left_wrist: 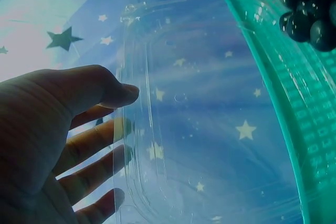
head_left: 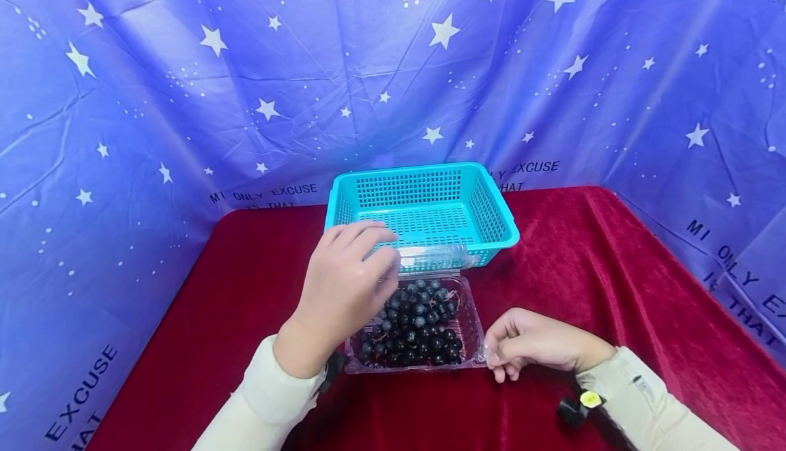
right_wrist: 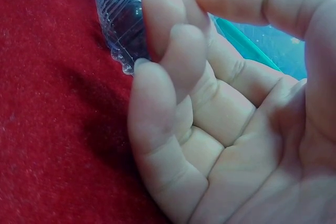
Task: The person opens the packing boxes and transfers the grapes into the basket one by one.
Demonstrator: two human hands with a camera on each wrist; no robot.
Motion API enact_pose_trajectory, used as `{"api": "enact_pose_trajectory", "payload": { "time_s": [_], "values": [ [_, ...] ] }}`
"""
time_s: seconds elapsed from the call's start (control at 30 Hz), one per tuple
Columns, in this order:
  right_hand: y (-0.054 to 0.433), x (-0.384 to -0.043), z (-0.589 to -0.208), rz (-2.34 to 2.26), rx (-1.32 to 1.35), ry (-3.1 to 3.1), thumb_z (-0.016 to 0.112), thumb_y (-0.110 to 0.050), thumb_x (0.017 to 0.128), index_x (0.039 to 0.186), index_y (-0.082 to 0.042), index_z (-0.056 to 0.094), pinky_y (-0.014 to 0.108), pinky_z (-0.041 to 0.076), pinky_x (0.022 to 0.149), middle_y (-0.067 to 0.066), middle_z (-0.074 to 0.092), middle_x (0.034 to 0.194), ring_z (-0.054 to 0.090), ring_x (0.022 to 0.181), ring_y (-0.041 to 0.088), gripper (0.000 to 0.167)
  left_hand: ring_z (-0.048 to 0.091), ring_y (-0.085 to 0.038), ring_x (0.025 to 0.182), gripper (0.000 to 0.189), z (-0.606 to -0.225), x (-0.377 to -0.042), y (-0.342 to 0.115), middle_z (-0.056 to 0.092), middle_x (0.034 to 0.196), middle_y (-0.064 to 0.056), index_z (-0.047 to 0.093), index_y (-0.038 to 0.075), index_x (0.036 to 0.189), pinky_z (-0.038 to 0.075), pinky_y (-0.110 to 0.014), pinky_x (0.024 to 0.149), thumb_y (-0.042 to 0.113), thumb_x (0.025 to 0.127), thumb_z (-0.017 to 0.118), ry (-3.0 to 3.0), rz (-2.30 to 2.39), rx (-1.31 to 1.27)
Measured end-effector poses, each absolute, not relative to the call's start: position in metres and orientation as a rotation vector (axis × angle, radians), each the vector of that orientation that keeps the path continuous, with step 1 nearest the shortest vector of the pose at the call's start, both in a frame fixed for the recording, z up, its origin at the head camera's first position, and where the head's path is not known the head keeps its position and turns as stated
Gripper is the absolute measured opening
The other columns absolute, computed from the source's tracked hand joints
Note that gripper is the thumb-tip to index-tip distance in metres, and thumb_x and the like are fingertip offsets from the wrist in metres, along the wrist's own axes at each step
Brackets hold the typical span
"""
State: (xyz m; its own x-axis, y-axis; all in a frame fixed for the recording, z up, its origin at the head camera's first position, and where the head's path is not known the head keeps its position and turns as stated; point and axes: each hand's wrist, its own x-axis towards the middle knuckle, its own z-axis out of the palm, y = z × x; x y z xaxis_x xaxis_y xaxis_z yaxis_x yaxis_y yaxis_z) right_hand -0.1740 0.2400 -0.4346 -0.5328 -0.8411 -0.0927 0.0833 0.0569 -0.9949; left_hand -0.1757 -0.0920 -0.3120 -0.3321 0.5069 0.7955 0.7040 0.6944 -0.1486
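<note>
Here, lid (head_left: 432,258) is pinched by left grip (head_left: 346,280), box (head_left: 471,321) by right grip (head_left: 537,342); grapes (head_left: 417,331) inside might be spilled by tugging.

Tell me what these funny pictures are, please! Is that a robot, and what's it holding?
No robot here, just a person's bare left hand and right hand. One picture looks down from the person's head. The other two look out from the wrists, one for each hand. On the red cloth sit a blue-green basket and, in front of it, a clear plastic box of dark, round fruit like grapes. The left hand holds the box's see-through lid, which is open. The right hand pinches the box's near right corner.
</note>
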Motion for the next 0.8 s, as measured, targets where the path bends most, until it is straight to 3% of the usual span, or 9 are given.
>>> {"api": "enact_pose_trajectory", "payload": {
  "time_s": [0.47, 0.8],
  "values": [
    [0.239, -0.174, -0.433, -1.571, -0.772, 1.600, 0.048, 0.007, 0.092, 0.090, 0.021, 0.061, 0.023, 0.058, 0.065, 0.041, 0.059, 0.080, 0.069, 0.071, 0.012, 0.019, 0.070, -0.022, 0.111, 0.004, -0.312, -0.188, -0.106, 0.076, 0.109, -0.001, 0.074, 0.016, 0.085, 0.056, -0.045, 0.086, 0.014, 0.087, 0.072, -2.058, -0.364, -0.894],
    [0.242, -0.174, -0.432, -1.569, -0.788, 1.620, 0.049, 0.006, 0.092, 0.088, 0.019, 0.061, 0.021, 0.056, 0.064, 0.042, 0.057, 0.079, 0.066, 0.069, 0.009, 0.018, 0.070, -0.016, 0.083, 0.007, -0.312, -0.189, -0.116, 0.076, 0.093, 0.003, 0.077, 0.016, 0.089, 0.047, -0.031, 0.061, 0.020, 0.086, 0.082, -2.078, -0.400, -0.872]
  ]
}}
